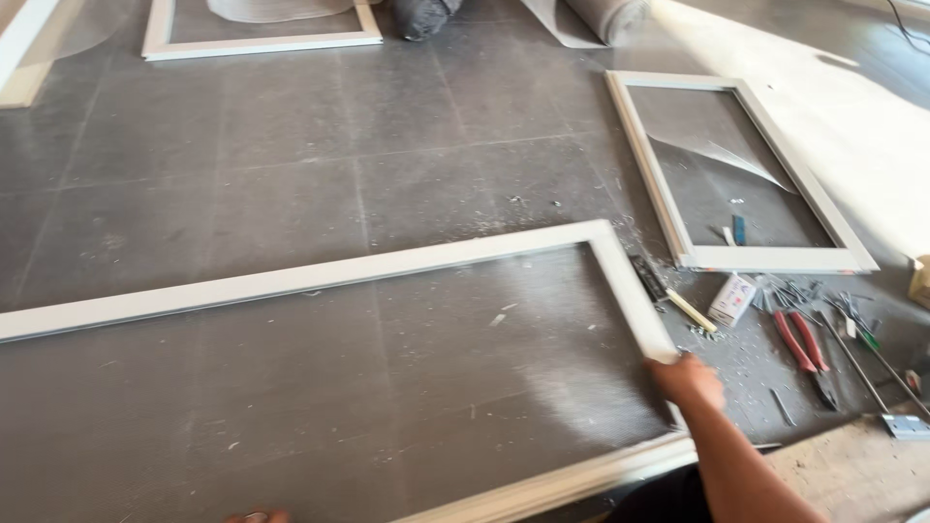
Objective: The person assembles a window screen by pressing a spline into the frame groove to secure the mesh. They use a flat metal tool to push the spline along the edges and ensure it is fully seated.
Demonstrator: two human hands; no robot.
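The right hand (686, 380) is closed on the short right-hand rail of a large white screen frame (320, 274) lying flat on the grey tiled floor (291, 155). Mesh already spans this frame, so the screening looks far along, though whether its edges are fixed is unclear. The left hand (257, 517) barely shows at the bottom edge; its grip cannot be told. Red-handled pliers (804, 349) lie near a smaller frame (668, 208) with loose film.
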